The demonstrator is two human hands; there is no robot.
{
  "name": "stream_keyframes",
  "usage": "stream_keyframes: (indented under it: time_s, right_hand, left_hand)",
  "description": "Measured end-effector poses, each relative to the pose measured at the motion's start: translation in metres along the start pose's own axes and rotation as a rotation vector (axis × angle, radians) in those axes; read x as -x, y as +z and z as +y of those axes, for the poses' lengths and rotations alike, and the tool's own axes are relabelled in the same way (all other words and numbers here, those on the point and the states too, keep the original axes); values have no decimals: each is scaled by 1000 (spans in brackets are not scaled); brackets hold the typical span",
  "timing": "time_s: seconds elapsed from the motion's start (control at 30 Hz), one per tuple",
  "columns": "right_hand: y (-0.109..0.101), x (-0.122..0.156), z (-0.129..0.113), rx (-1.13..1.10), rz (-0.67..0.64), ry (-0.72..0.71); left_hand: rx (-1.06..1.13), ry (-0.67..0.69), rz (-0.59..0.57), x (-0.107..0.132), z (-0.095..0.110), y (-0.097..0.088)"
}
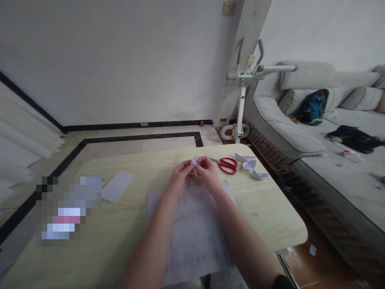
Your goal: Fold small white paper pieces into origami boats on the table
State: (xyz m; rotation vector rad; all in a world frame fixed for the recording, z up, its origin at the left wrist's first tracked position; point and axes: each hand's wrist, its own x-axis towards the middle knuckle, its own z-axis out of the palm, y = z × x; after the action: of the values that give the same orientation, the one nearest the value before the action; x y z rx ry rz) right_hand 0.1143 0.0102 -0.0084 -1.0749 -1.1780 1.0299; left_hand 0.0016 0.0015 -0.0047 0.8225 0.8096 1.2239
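Note:
Both my hands meet over the far middle of the table, around a small folded white paper [194, 161]. My left hand [181, 173] pinches it from the left, and my right hand [206, 170] grips its right side with bent fingers. Part of the paper is hidden behind the fingers. Beneath my wrists lies a large sheet with faint printing or writing [195, 233]. Just right of my right hand are scissors with red handles [227, 165], lying flat. Several folded white paper pieces [249, 165] sit beyond them near the table's right edge.
The pale wooden table [264, 212] has rounded corners. A blank white paper [118, 186] lies on its left, beside a blurred-out item [67, 212]. A grey sofa [300, 140] stands to the right, and exercise equipment [241, 100] behind. A paper scrap [313, 250] is on the floor.

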Motion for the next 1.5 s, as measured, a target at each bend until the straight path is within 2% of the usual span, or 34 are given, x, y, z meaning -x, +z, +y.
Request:
stream_keyframes:
  time_s: [0.1,0.23,0.6,0.77,1.0,1.27,1.5]
  right_hand:
    - [-1,0,-2,4,12,9]
    - [-1,1,-5,-95,-70,57]
    - [-3,1,-3,-214,-175,151]
    - [-5,1,0,-225,-171,176]
    - [-5,3,-5,-306,-248,231]
    - [-4,3,-7,-286,-277,265]
    - [-4,3,-8,-356,-306,267]
  left_hand:
    - [-24,10,41,1,1,-1]
    - [-49,30,77,-2,1,-3]
    - [-115,47,66,-3,3,-11]
    - [-252,91,109,-2,6,-8]
    - [-326,95,57,4,13,-3]
    - [-285,104,62,2,10,-6]
    - [-337,119,68,4,12,-4]
